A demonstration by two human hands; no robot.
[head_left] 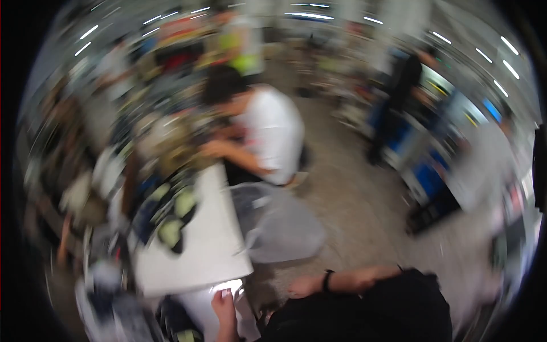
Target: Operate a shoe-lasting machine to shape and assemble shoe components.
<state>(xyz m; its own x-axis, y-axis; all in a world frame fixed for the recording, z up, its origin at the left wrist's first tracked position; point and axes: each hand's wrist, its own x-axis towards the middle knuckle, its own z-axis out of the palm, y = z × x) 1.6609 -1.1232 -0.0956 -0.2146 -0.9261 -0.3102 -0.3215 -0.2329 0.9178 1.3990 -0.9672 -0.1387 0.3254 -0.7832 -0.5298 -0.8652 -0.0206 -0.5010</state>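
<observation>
Motion smears the whole picture. My left hand [224, 308] is raised at the near edge of a white table [211, 251], in front of a pale shiny surface [194, 308]. Its fingers are too blurred to show whether they hold anything. Farther right, my right hand [305, 286] lies across in front of my dark clothing, a black band on its wrist; its fingers cannot be made out. Dark pieces with yellow-green patches [171, 231], perhaps shoes, lie on the table's left part. A similar dark piece [179, 320] is below the table edge, left of my left hand.
A large grey, filled-looking bag [279, 225] stands against the table's right side. Beyond it a person in a white shirt [273, 131] bends over cluttered goods. Two more people [401, 85] are by blue and white equipment [424, 176] at right. Blurred piles [165, 137] crowd the left.
</observation>
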